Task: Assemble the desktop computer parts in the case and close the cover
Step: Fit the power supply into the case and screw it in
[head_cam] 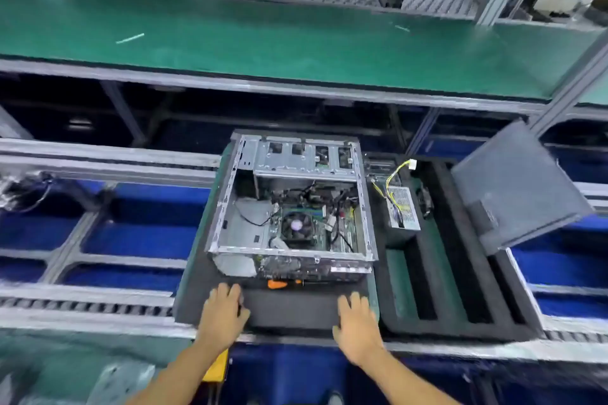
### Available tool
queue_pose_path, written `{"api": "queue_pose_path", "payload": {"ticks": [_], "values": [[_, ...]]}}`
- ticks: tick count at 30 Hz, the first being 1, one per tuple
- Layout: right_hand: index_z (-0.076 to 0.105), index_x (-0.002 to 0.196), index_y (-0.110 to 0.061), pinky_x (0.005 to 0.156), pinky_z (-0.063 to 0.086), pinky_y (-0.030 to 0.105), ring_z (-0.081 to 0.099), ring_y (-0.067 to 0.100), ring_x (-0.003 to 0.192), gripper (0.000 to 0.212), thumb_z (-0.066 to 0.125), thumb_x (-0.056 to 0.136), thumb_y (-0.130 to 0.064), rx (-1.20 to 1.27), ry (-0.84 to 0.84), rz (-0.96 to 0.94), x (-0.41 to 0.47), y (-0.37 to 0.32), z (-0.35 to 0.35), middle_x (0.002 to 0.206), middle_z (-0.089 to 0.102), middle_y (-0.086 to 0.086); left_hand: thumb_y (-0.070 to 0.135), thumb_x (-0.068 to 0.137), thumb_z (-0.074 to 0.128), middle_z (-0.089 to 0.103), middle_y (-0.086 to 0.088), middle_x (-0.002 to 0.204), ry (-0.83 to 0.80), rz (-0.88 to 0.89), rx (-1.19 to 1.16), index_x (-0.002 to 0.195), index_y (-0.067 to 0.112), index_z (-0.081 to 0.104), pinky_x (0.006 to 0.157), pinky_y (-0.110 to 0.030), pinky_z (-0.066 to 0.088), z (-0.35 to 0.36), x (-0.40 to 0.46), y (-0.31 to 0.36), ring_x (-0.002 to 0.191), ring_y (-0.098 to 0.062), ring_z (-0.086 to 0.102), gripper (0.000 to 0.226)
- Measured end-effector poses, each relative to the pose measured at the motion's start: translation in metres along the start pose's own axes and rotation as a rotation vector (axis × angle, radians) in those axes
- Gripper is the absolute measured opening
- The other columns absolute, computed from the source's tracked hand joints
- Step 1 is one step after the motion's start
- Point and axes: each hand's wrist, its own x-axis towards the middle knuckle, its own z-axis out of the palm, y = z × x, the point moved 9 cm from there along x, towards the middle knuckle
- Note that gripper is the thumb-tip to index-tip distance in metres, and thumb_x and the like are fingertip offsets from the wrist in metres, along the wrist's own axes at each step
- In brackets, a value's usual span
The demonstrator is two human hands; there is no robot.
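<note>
We have both hands flat on the dark grey foam pallet (289,309) that carries the open grey steel computer case (289,204). Left hand (223,309) sits on the pallet's near-left part, right hand (357,322) on its near-right part. Fingers extended on both, gripping nothing.

Our read: we're positioning the pallet on the roller conveyor (98,171) before starting the install. To do that well:
- keep pressure even on both hands so the pallet doesn't skew on the rails
- push low on the foam, not on the case wall
- get the case square to us so we can reach in from above

Case lies on its side, open face up, just beyond the hands and between them. Green motherboard with black round CPU fan (297,223) is already inside; the left bay looks empty, likely where the PSU goes. Loose black cables run across the board, so watch for snags.

Orange-handled screwdriver (279,284) lies on the foam against the case's near wall, just past the fingertips and closer to the left hand.

Silver box power supply with yellow and black wires (403,207) sits in the black foam slotted tray (437,273) right of the case, beyond the right hand. Dark grey flat side cover (516,187) leans tilted at far right, well apart from both hands.
</note>
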Motion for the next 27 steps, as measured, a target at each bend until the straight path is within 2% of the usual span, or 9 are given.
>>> {"api": "queue_pose_path", "payload": {"ticks": [4,8,11,14,17,20,23,25,27], "values": [[0.044,0.136,-0.015,0.102,0.042,0.040,0.041,0.030,0.126,0.049,0.057,0.094,-0.038,0.046,0.074,0.011,0.011,-0.022,-0.015,0.138,0.042,0.009,0.030,0.092,0.066,0.049,-0.008,0.114,-0.135,0.094,-0.110,0.121,0.011,0.056,0.095,-0.043,0.044,-0.003,0.024,0.021,0.111,-0.030,0.046,0.036],[0.044,0.134,-0.015,0.099,0.043,0.040,0.042,0.030,0.124,0.048,0.057,0.094,-0.038,0.035,0.096,0.035,0.015,-0.032,-0.004,0.136,0.043,0.009,0.043,0.095,0.063,0.046,-0.005,0.126,-0.156,0.150,-0.143,0.138,0.020,0.051,0.097,-0.038,0.048,0.009,0.017,0.038,0.123,-0.023,0.041,0.050],[0.044,0.132,-0.016,0.098,0.043,0.039,0.042,0.031,0.122,0.048,0.058,0.093,-0.040,0.022,0.110,0.052,0.020,-0.033,-0.001,0.135,0.042,0.009,0.050,0.096,0.059,0.048,-0.004,0.127,-0.149,0.149,-0.072,0.136,0.022,0.049,0.092,-0.037,0.049,0.014,0.023,0.048,0.122,-0.025,0.043,0.050],[0.044,0.127,-0.016,0.096,0.043,0.040,0.042,0.031,0.120,0.046,0.061,0.092,-0.041,0.029,0.104,0.076,0.020,-0.033,0.000,0.132,0.042,0.009,0.053,0.092,0.065,0.050,-0.004,0.115,-0.122,0.091,-0.155,0.121,0.024,0.054,0.085,-0.037,0.049,0.013,0.022,0.056,0.114,-0.023,0.044,0.043],[0.045,0.116,-0.018,0.090,0.042,0.038,0.041,0.028,0.111,0.036,0.063,0.091,-0.037,0.102,0.111,0.087,0.019,-0.036,-0.002,0.122,0.042,0.007,0.038,0.091,0.071,0.053,0.002,0.106,-0.119,0.081,-0.282,0.108,0.026,0.052,0.078,-0.037,0.050,0.016,0.019,0.067,0.103,-0.020,0.050,0.028],[0.045,0.105,-0.023,0.088,0.040,0.040,0.042,0.023,0.104,0.024,0.064,0.092,-0.028,0.419,0.131,0.082,0.018,-0.044,-0.003,0.113,0.046,0.000,0.025,0.091,0.073,0.054,0.006,0.101,-0.172,0.129,-0.458,0.108,0.027,0.050,0.077,-0.038,0.052,0.021,0.012,0.082,0.085,-0.015,0.056,0.028],[0.049,0.106,-0.013,0.095,0.047,0.045,0.059,0.029,0.106,0.007,0.047,0.103,-0.019,1.111,0.168,0.260,0.013,-0.040,-0.002,0.104,0.066,0.004,0.020,0.091,0.072,0.048,0.010,0.100,-0.133,0.245,-0.546,0.106,0.028,0.052,0.075,-0.035,0.052,0.014,0.009,0.099,0.079,-0.010,0.055,0.026],[0.053,0.110,-0.006,0.081,0.052,0.040,0.067,0.028,0.096,0.020,0.038,0.105,-0.020,1.539,0.134,0.432,0.010,-0.039,0.004,0.104,0.070,0.012,0.014,0.089,0.074,0.045,0.015,0.101,-0.123,0.375,-0.588,0.103,0.029,0.054,0.074,-0.029,0.051,0.008,0.006,0.117,0.082,-0.006,0.054,0.028],[0.057,0.103,-0.008,0.074,0.050,0.038,0.063,0.024,0.082,0.022,0.039,0.103,-0.022,1.704,0.087,0.520,0.005,-0.038,0.007,0.095,0.068,0.013,0.005,0.086,0.075,0.042,0.019,0.106,-0.145,0.556,-0.576,0.104,0.027,0.057,0.077,-0.023,0.051,0.005,0.000,0.142,0.087,-0.004,0.055,0.033]]}}
